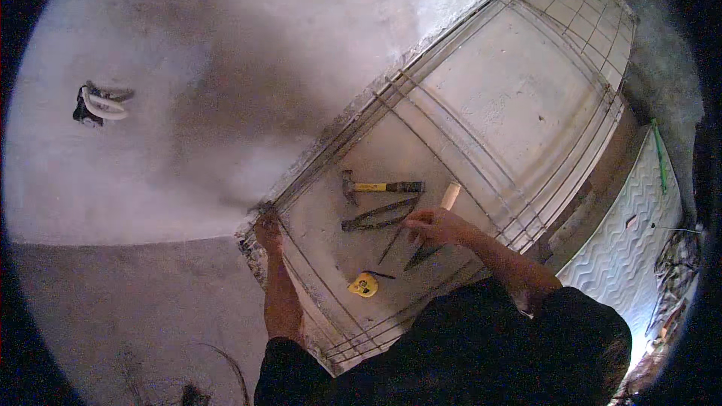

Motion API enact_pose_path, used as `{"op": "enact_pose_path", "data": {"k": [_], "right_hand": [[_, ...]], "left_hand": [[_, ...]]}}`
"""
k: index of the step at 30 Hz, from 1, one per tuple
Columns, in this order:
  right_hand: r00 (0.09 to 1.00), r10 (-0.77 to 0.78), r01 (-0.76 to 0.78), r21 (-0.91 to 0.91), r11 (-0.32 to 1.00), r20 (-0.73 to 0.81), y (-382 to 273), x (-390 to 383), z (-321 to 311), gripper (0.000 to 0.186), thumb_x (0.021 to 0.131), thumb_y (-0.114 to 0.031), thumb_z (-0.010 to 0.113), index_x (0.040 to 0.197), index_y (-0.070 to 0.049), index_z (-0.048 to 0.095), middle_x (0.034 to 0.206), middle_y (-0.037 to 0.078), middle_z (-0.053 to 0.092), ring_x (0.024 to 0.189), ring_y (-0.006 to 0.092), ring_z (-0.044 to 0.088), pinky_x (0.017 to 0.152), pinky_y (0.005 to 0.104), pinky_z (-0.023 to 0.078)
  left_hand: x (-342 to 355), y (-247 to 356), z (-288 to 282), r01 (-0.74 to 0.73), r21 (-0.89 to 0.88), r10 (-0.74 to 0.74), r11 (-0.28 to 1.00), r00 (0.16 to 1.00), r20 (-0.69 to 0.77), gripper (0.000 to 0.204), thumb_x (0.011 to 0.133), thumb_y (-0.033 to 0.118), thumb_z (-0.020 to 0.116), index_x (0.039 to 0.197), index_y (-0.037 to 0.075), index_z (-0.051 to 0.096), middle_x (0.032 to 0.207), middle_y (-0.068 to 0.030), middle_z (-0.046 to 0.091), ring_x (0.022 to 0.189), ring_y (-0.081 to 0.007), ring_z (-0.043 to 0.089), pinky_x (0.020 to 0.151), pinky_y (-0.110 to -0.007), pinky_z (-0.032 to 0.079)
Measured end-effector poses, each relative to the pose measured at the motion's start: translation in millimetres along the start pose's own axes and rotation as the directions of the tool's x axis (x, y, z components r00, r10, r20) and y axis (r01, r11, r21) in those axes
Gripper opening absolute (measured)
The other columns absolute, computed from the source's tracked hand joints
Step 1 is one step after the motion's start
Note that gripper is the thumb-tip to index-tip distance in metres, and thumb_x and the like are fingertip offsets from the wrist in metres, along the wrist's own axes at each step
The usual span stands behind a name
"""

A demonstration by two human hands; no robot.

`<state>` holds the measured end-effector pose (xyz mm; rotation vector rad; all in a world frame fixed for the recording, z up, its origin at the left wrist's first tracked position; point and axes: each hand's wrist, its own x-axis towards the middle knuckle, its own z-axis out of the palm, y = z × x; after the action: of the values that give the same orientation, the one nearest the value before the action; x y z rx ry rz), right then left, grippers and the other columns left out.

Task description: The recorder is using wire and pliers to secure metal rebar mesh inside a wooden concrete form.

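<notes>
A long pale board (511, 90) lies across the floor with a grid of steel bars (451, 116) laid on it. My left hand (267, 229) grips the corner of the bar grid at the board's near-left edge. My right hand (436, 227) rests on the board, closed around dark, thin tools (410, 252) that point down toward me. Just left of it lie dark pliers (376, 216) and a claw hammer (380, 187) with a yellow and black handle. A pale cylinder (450, 195) sticks up behind my right hand. A yellow tape measure (363, 284) lies nearer me.
A bare concrete wall (226, 68) rises beyond the board. White sandals (101, 104) lie at the far left. A white quilted panel (632, 240) runs along the board's right side, with a green rod (659, 154) and tangled wire (677, 263) beyond it.
</notes>
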<state>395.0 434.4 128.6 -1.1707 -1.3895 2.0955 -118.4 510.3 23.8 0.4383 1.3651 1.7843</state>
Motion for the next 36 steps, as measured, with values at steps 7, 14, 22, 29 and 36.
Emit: {"op": "enact_pose_path", "data": {"k": [7,14,22,29,36], "right_hand": [[0.995,0.034,-0.022,0.119,0.993,-0.097,24.6,-7.2,-20.4,0.035,0.087,-0.034,0.046,0.106,-0.007,0.057,0.078,0.004,0.062,0.064,0.0107,0.056,0.058,0.0258,0.047],[0.991,0.051,-0.041,0.084,0.996,-0.121,16.0,-9.8,-23.9,0.037,0.087,-0.034,0.047,0.109,-0.006,0.056,0.078,0.005,0.062,0.064,0.0106,0.056,0.057,0.0266,0.047],[0.985,0.033,-0.015,0.11,0.994,-0.169,29.7,-13.7,-26.4,0.035,0.087,-0.031,0.047,0.106,-0.003,0.056,0.079,0.006,0.061,0.064,0.011,0.055,0.058,0.026,0.047],[0.985,0.057,-0.035,0.137,0.99,-0.165,22.2,-11.9,-29.6,0.037,0.087,-0.032,0.047,0.106,-0.002,0.056,0.081,0.005,0.06,0.067,0.0097,0.054,0.06,0.0235,0.046],[0.985,-0.007,0.026,0.105,0.994,-0.174,25.2,-13.5,-27.2,0.035,0.088,-0.032,0.046,0.104,-0.003,0.057,0.078,0.004,0.06,0.066,0.0101,0.055,0.058,0.0248,0.047]], "left_hand": [[-7.1,-5.2,24.8,-0.377,0.922,0.347,0.085,0.879,0.328,0.009,0.067,0.01,0.059,0.074,0.009,0.063,0.07,-0.0057,0.06,0.064,-0.0187,0.054,0.059,-0.031,0.043],[3.5,1.5,-0.8,-0.579,0.815,0.395,0.015,0.752,0.528,0.011,0.071,0.012,0.057,0.077,0.006,0.063,0.065,-0.0035,0.059,0.062,-0.0162,0.052,0.061,-0.03,0.043],[7.5,-12.6,3.2,-0.116,0.377,0.006,0.919,0.959,0.283,0.013,0.074,0.019,0.063,0.077,0.006,0.062,0.07,-0.0025,0.06,0.061,-0.015,0.053,0.053,-0.026,0.044],[32.6,-23.4,-30.7,-0.472,0.581,0.291,0.663,0.878,0.38,0.015,0.071,0.013,0.067,0.08,0.005,0.06,0.071,-0.0046,0.059,0.057,-0.0153,0.053,0.052,-0.027,0.045],[34.4,-5.8,-29.2,-0.534,0.751,0.189,0.388,0.844,0.502,0.017,0.078,0.021,0.06,0.078,0.005,0.06,0.067,-0.0035,0.058,0.054,-0.0134,0.053,0.048,-0.027,0.044]]}}
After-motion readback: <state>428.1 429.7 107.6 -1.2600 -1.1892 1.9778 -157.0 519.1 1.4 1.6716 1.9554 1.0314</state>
